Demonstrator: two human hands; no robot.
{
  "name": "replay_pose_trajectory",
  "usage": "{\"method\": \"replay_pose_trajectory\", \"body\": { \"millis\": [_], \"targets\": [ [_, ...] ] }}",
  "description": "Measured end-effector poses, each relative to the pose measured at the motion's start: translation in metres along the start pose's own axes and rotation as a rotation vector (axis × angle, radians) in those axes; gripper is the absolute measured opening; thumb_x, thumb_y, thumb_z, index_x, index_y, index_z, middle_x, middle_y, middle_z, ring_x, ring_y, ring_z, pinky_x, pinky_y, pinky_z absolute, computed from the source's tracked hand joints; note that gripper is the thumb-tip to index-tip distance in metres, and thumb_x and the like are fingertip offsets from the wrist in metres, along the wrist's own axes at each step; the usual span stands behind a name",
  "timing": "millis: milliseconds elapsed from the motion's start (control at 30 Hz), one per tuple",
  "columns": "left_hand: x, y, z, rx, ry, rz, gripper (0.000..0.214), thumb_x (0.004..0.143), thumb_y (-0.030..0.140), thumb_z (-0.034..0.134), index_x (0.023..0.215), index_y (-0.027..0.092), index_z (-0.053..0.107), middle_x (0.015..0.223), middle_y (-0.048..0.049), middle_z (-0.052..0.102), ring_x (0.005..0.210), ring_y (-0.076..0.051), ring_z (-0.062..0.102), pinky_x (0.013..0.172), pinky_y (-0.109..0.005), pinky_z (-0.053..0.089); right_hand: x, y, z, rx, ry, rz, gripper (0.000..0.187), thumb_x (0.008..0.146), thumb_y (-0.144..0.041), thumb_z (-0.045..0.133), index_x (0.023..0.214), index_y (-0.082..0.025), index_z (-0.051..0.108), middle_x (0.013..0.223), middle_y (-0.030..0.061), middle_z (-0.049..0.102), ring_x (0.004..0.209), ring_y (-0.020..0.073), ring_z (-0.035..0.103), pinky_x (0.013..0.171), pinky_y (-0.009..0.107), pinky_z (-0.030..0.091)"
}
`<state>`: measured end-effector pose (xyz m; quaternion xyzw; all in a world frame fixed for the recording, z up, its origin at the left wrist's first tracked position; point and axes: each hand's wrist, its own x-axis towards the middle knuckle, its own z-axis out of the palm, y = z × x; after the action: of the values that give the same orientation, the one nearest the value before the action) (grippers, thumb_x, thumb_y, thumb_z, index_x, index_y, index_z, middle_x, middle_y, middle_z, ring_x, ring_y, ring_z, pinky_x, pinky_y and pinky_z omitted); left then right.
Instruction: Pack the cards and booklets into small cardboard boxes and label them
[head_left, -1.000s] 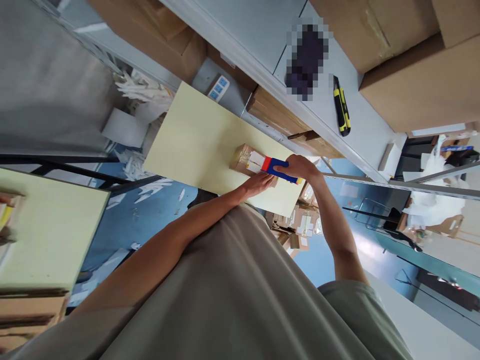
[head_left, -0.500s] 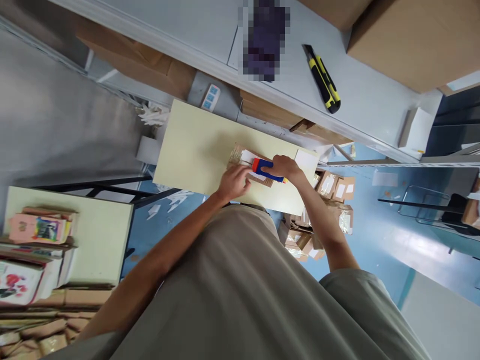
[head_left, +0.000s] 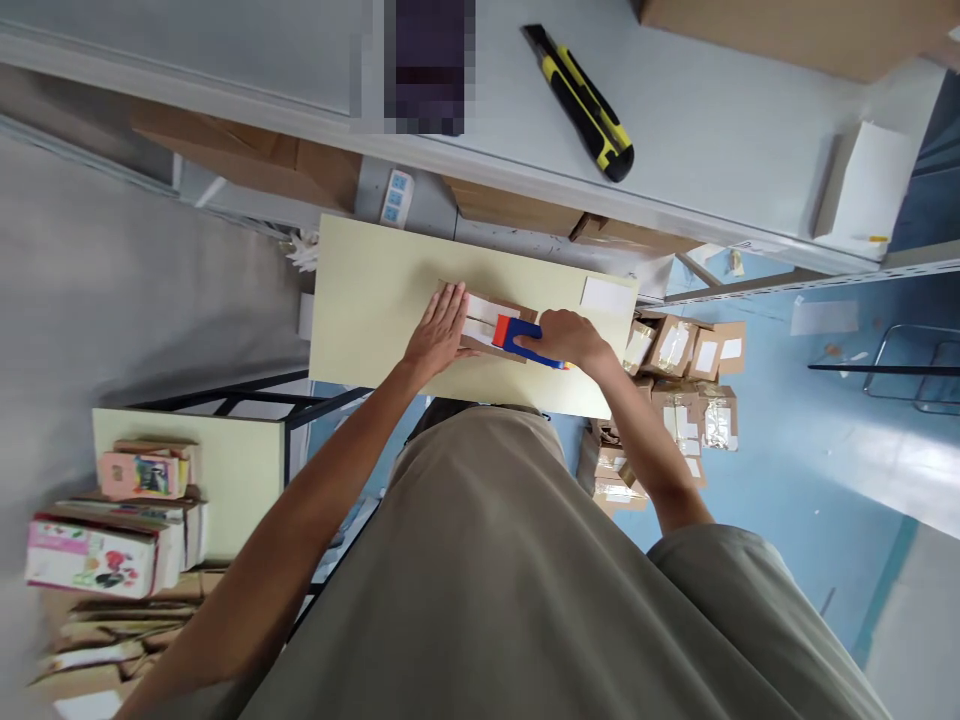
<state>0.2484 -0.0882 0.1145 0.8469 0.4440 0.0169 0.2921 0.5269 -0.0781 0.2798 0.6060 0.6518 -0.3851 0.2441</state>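
Note:
On the pale yellow table lies a small brown cardboard box [head_left: 484, 309] with white patches on top and a thin line running along its middle. My left hand [head_left: 441, 325] rests flat on the box's left end, fingers stretched out together and thumb along the near side. A blue handheld tool [head_left: 517, 338] with a red front end is gripped in my right hand [head_left: 567, 336]; its exact kind does not show. The red end sits over the top of the box. My right fingers partly hide the tool's back part.
A black-and-yellow box cutter [head_left: 583, 105] lies on the grey shelf [head_left: 300, 70] beyond the table [head_left: 360, 290]. White paper [head_left: 607, 294] is on the table's right end. Cardboard boxes [head_left: 679, 345] are piled at right; books [head_left: 142, 475] stand on a side table at left.
My left hand has moved left from beside the tool's red end and now lies flat on the box's end. The tool has shifted slightly left, and the view has turned.

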Motion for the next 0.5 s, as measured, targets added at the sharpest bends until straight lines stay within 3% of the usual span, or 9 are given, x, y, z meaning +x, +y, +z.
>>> {"method": "replay_pose_trajectory", "body": {
  "millis": [133, 233, 333, 500],
  "targets": [
    [-0.003, 0.002, -0.001, -0.007, -0.005, -0.023, 0.112, 0.11, 0.07, 0.062, 0.179, -0.008, 0.02, 0.189, -0.0356, 0.018, 0.182, -0.046, 0.009, 0.144, -0.072, 0.01, -0.037, 0.06, 0.003, 0.001, -0.047, 0.021, 0.061, 0.113, -0.067, 0.059, 0.118, -0.012, 0.083, 0.113, 0.022, 0.085, 0.107, 0.0345, 0.081, 0.085, 0.036, 0.055],
    [-0.004, 0.002, 0.0, 0.001, -0.025, -0.035, 0.122, 0.105, 0.077, 0.065, 0.183, -0.004, 0.018, 0.19, -0.0361, 0.015, 0.182, -0.048, 0.005, 0.144, -0.073, 0.007, -0.05, 0.091, 0.01, 0.032, -0.056, 0.041, 0.061, 0.113, -0.069, 0.058, 0.11, -0.014, 0.083, 0.107, 0.0197, 0.084, 0.101, 0.032, 0.08, 0.082, 0.035, 0.053],
    [-0.003, -0.001, 0.001, 0.02, -0.053, -0.04, 0.134, 0.097, 0.085, 0.07, 0.185, 0.0, 0.015, 0.19, -0.0368, 0.011, 0.181, -0.05, 0.002, 0.143, -0.074, 0.005, -0.041, 0.096, 0.019, 0.036, -0.064, 0.092, 0.059, 0.112, -0.068, 0.06, 0.119, -0.013, 0.082, 0.116, 0.0221, 0.084, 0.109, 0.0343, 0.08, 0.086, 0.036, 0.055],
    [-0.003, -0.001, 0.001, 0.034, -0.057, -0.051, 0.142, 0.092, 0.092, 0.07, 0.186, 0.003, 0.014, 0.19, -0.0369, 0.01, 0.181, -0.05, 0.002, 0.144, -0.073, 0.004, -0.013, 0.078, 0.039, 0.011, -0.035, 0.199, 0.056, 0.114, -0.058, 0.062, 0.139, -0.011, 0.076, 0.132, 0.0267, 0.081, 0.13, 0.0381, 0.078, 0.1, 0.038, 0.058]
  ]
}}
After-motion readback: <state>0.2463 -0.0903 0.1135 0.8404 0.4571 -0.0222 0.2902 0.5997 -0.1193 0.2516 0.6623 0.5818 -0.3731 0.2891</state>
